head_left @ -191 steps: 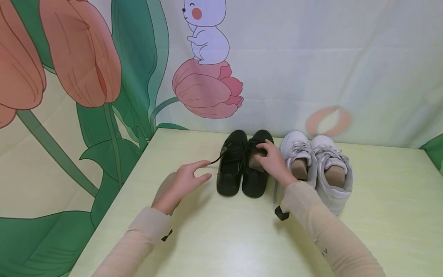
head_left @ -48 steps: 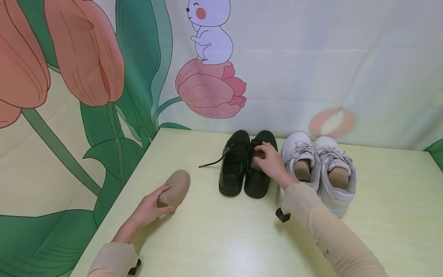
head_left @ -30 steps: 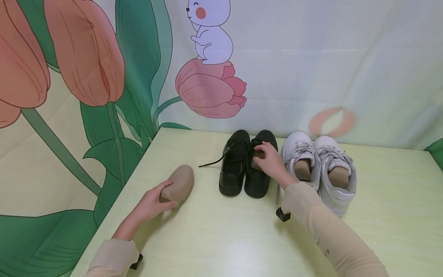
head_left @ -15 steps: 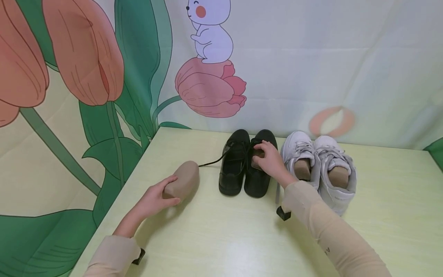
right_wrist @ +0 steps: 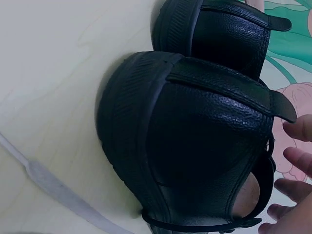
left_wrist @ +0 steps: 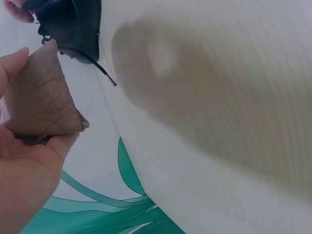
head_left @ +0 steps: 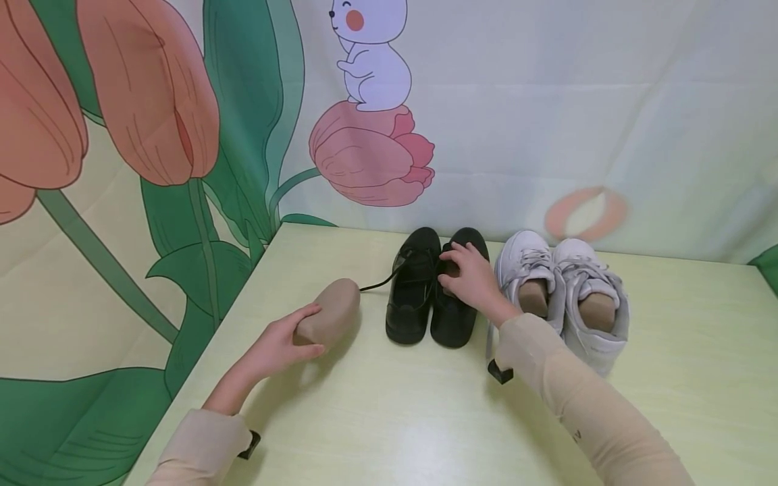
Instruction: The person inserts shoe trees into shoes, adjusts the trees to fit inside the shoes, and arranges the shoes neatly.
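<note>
My left hand (head_left: 276, 347) grips a brown shoe insert (head_left: 331, 314), rounded at its far end, above the table left of the black shoes. Its flat, folded end faces the left wrist camera. The left black shoe (head_left: 408, 320) has a bare opening, and its lace (head_left: 378, 285) trails out toward the held insert. Over the right black shoe (head_left: 452, 327) my right hand (head_left: 474, 280) hovers with spread, lightly bent fingers. Another brown insert (right_wrist: 246, 197) shows inside that shoe in the right wrist view; in the head view the hand mostly covers it.
Two white sneakers (head_left: 592, 337) with brown inserts in them stand right of the black pair. A grey-white lace (right_wrist: 58, 187) hangs onto the pale table (head_left: 389, 412). Behind rises a printed cloth backdrop (head_left: 504, 135) with tulips and a white animal.
My left hand first lay by the lace, then took the insert at the left and carried it right toward the black shoes. My right hand stays over the right shoe, fingers slightly shifted left.
</note>
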Demonstrator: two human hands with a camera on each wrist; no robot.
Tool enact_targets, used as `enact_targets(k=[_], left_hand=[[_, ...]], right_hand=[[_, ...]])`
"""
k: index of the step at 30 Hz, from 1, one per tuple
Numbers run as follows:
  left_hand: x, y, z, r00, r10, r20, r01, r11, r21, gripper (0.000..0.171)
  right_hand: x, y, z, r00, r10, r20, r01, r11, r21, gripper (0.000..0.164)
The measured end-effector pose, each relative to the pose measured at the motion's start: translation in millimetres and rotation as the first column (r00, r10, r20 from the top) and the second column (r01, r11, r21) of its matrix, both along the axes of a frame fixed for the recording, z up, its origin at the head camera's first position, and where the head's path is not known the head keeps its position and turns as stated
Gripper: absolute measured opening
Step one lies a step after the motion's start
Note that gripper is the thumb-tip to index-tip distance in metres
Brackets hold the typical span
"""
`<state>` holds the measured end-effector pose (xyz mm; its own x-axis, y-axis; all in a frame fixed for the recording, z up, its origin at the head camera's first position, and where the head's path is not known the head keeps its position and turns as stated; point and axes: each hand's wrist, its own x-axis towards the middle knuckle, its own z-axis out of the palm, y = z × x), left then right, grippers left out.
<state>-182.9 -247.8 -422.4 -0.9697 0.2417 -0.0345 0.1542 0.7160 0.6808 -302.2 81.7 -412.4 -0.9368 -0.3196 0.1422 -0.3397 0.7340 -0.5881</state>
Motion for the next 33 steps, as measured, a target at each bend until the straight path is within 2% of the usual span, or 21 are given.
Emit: enact_targets(k=[9, 17, 33], left_hand=[[-1.7, 5, 5.8, 1.000, -0.016, -0.001, 0.016, 1.000, 0.015, 0.069], [-2.8, 11, 12.8, 0.999, -0.036, -0.006, 0.037, 0.999, 0.014, 0.069], [-8.4, 30, 23.7, 0.996, -0.088, 0.027, 0.088, 0.996, 0.018, 0.068]], right_hand=[[-0.9, -5, 1.6, 0.996, 0.075, -0.047, -0.072, 0.995, 0.067, 0.040], [-2.7, -9, 1.8, 0.994, 0.103, -0.045, -0.099, 0.991, 0.091, 0.043], [-9.0, -16, 1.4, 0.989, 0.138, -0.060, -0.125, 0.976, 0.178, 0.043]])
